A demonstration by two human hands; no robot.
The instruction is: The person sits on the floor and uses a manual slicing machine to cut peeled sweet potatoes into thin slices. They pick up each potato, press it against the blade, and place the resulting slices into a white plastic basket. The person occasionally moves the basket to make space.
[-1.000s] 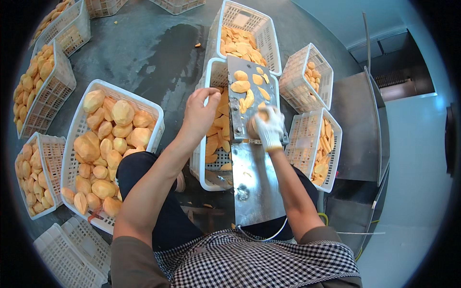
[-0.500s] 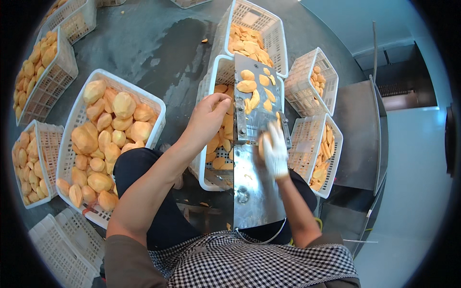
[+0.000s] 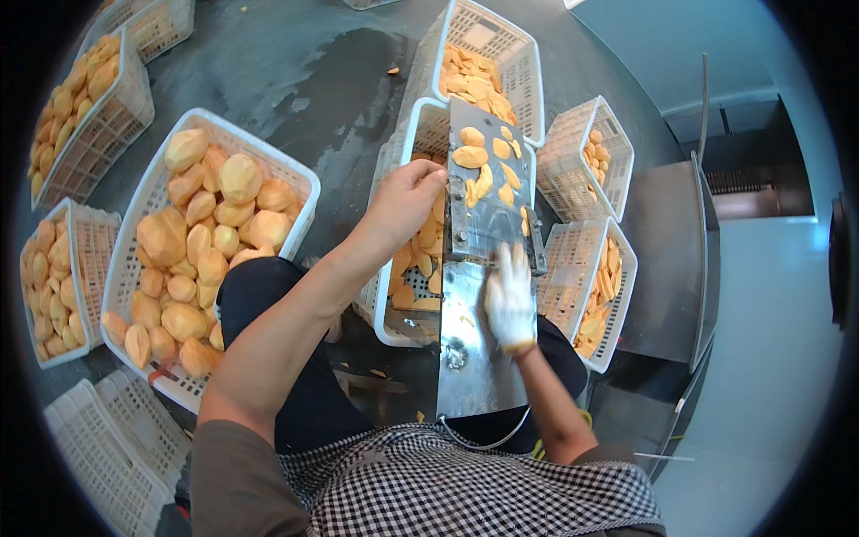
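A long metal slicing board (image 3: 474, 358) with a bolted blade section slopes away from my lap. Several flat orange-yellow slices (image 3: 470, 157) lie on its far part. My right hand (image 3: 512, 300), in a white glove, lies palm down on the board just below the blade section, its fingers stretched forward; anything beneath the palm is hidden. My bare left hand (image 3: 407, 199) is closed at the board's left edge, thumb and fingertips together; whatever they may hold is hidden. Under the board stands a white crate (image 3: 383, 309) with more slices in it.
To the left, a white crate (image 3: 309, 192) holds peeled tubers that look like sweet potatoes (image 3: 183, 322). More filled crates (image 3: 139, 98) stand at the far left. A crate of slices (image 3: 537, 80) is behind the board, and others (image 3: 617, 358) stand to the right, beside a metal cabinet (image 3: 662, 259).
My right hand has drawn back a little toward me along the board, and the orange piece seen beside its fingers no longer shows. My left hand has shifted slightly right, to the board's edge.
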